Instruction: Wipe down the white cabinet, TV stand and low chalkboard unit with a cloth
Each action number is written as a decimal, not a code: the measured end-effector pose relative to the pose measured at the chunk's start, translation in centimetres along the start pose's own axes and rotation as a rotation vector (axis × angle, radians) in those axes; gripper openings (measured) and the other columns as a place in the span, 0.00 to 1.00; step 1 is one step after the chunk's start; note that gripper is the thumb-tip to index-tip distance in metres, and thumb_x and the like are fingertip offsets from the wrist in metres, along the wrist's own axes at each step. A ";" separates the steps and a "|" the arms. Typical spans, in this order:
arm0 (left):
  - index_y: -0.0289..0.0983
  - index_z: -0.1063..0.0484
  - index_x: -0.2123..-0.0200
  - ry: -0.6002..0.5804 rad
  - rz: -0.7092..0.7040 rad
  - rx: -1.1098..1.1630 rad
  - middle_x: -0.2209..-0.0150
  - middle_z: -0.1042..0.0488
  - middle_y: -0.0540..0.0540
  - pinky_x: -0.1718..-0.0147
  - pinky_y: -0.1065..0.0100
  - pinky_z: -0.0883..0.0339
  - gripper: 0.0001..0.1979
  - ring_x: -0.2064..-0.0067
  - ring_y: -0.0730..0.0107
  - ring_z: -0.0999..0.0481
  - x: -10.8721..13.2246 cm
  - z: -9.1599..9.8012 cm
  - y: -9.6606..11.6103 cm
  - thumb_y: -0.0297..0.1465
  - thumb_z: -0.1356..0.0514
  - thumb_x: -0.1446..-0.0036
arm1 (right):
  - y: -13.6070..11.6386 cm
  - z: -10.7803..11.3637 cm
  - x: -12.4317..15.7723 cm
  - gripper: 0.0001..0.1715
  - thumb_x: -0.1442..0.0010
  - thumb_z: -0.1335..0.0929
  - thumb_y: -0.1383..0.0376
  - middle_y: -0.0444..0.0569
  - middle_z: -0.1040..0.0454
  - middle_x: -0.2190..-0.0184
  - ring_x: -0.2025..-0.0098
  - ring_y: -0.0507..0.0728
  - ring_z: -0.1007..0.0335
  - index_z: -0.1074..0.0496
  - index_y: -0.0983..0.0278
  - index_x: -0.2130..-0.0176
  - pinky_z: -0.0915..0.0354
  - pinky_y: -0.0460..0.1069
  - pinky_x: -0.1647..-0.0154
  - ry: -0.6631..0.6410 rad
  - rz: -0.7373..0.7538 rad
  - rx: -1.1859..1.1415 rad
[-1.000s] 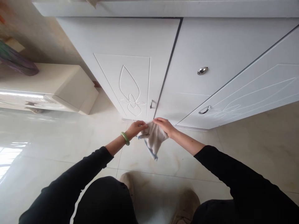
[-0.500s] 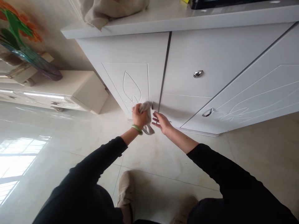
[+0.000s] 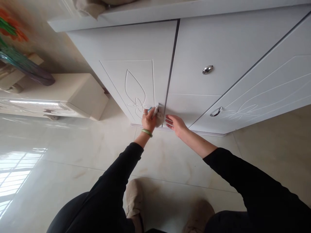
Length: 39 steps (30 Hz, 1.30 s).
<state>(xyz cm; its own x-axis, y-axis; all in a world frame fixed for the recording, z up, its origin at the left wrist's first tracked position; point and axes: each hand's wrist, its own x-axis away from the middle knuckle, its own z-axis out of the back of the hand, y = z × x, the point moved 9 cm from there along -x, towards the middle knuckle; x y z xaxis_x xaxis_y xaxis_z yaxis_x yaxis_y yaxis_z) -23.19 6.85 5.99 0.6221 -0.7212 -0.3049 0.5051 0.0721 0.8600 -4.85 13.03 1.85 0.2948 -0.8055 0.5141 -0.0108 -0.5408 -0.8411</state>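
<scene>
My left hand (image 3: 148, 120), with a green bangle on the wrist, is closed around a bunched pale cloth (image 3: 159, 117) and presses it against the lower edge of the white cabinet door (image 3: 136, 68), right by the door's small handle. My right hand (image 3: 175, 123) hovers just right of the cloth with its fingers spread and nothing in it, close to the bottom of the neighbouring panel (image 3: 194, 106).
The white cabinet has a round metal knob (image 3: 207, 69) and a curved metal handle (image 3: 215, 111) to the right. A low cream unit (image 3: 73, 92) stands at the left on the glossy tiled floor (image 3: 60, 152). My shoes (image 3: 133, 200) show below. Fabric (image 3: 87, 8) lies on the cabinet top.
Both hands held the cloth spread between them one second ago. The right hand let go. The left hand bunched the cloth and moved it up against the cabinet door by the handle.
</scene>
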 end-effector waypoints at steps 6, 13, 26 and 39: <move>0.40 0.24 0.66 -0.014 0.203 0.132 0.67 0.25 0.48 0.59 0.67 0.32 0.07 0.60 0.64 0.25 1.7 1.8 -0.5 0.37 0.36 0.41 | -1.2 -2.1 1.0 0.13 0.40 0.27 0.56 0.50 0.19 0.49 0.46 0.59 0.23 0.23 0.59 0.57 0.27 0.51 0.50 -0.090 0.157 0.224; 0.39 0.17 0.56 -0.440 0.309 0.532 0.57 0.18 0.41 0.55 0.61 0.25 0.19 0.54 0.59 0.21 4.5 -1.4 0.7 0.46 0.39 0.38 | -2.4 -1.9 2.5 0.27 0.39 0.30 0.40 0.49 0.18 0.49 0.44 0.62 0.25 0.20 0.59 0.55 0.32 0.53 0.44 -0.218 0.306 0.302; 0.34 0.18 0.56 -0.575 0.260 0.472 0.58 0.18 0.42 0.54 0.63 0.29 0.21 0.58 0.68 0.22 2.8 -1.8 1.5 0.40 0.26 0.51 | -5.5 1.8 1.8 0.13 0.52 0.33 0.60 0.41 0.26 0.69 0.63 0.56 0.31 0.27 0.59 0.64 0.35 0.49 0.60 -0.168 0.364 0.253; 0.37 0.23 0.66 -0.337 0.202 0.459 0.74 0.29 0.53 0.71 0.72 0.41 0.10 0.72 0.77 0.33 2.2 -1.2 1.5 0.36 0.31 0.48 | -2.6 -1.3 2.6 0.29 0.52 0.20 0.46 0.46 0.19 0.63 0.61 0.57 0.26 0.19 0.60 0.56 0.33 0.51 0.57 -0.419 0.234 0.459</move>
<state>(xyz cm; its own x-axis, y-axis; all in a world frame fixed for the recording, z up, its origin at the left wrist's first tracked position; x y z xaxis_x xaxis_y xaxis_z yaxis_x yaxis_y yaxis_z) -20.29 6.19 6.12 0.4169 -0.9083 -0.0352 0.0400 -0.0203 0.9990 -5.30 12.03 5.63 0.6815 -0.6769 0.2780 0.2607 -0.1304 -0.9566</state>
